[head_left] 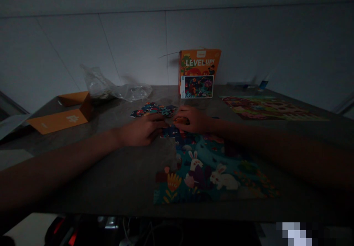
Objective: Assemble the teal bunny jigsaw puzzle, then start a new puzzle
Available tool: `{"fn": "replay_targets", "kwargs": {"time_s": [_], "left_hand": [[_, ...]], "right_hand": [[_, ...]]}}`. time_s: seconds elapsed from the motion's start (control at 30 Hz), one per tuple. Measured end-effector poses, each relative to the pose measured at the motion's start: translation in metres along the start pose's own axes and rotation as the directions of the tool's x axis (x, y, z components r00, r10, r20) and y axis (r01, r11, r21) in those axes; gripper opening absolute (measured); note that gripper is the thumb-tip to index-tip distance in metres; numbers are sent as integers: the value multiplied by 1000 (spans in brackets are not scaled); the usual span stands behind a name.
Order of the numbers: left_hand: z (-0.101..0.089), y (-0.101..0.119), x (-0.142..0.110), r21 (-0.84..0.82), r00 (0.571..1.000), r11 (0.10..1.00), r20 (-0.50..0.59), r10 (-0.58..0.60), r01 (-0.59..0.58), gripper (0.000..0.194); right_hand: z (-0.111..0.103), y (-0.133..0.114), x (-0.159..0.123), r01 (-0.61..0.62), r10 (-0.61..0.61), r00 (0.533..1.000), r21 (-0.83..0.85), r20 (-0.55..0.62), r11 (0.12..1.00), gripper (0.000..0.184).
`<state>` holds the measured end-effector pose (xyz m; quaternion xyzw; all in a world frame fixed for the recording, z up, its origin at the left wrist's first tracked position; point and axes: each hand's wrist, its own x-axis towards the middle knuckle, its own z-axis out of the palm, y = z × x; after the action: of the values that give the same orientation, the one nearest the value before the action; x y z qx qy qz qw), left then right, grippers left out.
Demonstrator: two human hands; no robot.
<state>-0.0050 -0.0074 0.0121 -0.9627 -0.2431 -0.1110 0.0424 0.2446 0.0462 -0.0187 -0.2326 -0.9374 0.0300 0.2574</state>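
Observation:
A partly joined jigsaw puzzle [204, 146] with white rabbits and flowers lies on the grey table, below my right hand. My right hand [195, 120] is closed, its fingers curled around an orange puzzle piece [181, 120] at the puzzle's upper left. From the left, my left hand [142, 130] reaches in with its fingers together, and their tips press on dark blue puzzle pieces [168, 132] along that same edge. Just behind my hands is a heap of loose puzzle pieces [152, 108]. Dim light hides the exact contact at the fingertips.
An orange box [200, 63] stands at the back with a picture card [197, 87] leaning on it. Another puzzle [271, 108] lies at the right. An orange box sleeve [62, 115] and crumpled clear plastic [102, 83] are at the left. Cables [149, 231] hang below the table's front edge.

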Motion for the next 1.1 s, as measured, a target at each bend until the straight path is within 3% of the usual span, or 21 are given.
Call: {"fn": "replay_targets", "kwargs": {"time_s": [0.53,0.73,0.83,1.0,1.1], "left_hand": [[3,4,1,-11,998,998,25,-57,57,27],[5,4,0,-36,990,989,9,-144,144,26],[5,5,-1,-63,983,981,-29,-184,182,35],[3,6,0,-109,1000,994,-16,20,-21,29],[1,6,1,-133,998,989,-24,66,-68,26]], "right_hand": [[-1,1,0,14,-14,1000,9,-6,1000,32],[-1,2,0,18,-18,1000,16,0,1000,31],[-1,2,0,21,-21,1000,16,-2,1000,30],[-1,2,-1,20,-20,1000,-8,6,1000,25],[0,2,0,11,-11,1000,-16,3,1000,21]]}}
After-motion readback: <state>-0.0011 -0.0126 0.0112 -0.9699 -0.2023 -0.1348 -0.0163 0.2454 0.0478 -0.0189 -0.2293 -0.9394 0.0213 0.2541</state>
